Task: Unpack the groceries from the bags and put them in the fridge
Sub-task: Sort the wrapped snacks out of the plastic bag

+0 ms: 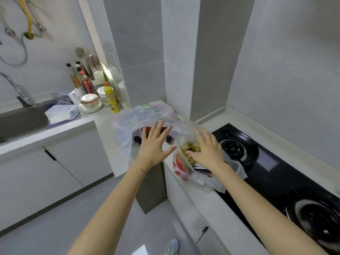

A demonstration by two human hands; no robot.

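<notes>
— The bags?
— The clear bag (143,115) and the red-printed bag (179,168) sit on the counter (200,205) corner, left of the stove (272,173).
— The hands?
— Left hand (155,146) and right hand (206,150) are over them, fingers spread wide, holding nothing.

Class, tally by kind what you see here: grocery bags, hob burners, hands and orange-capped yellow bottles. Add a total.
Grocery bags: 2 (green-printed bag, red-printed bag)
Hob burners: 2 (far burner, near burner)
Hands: 2 (left hand, right hand)
Orange-capped yellow bottles: 1 (yellow bottle)
Total: 7
</notes>
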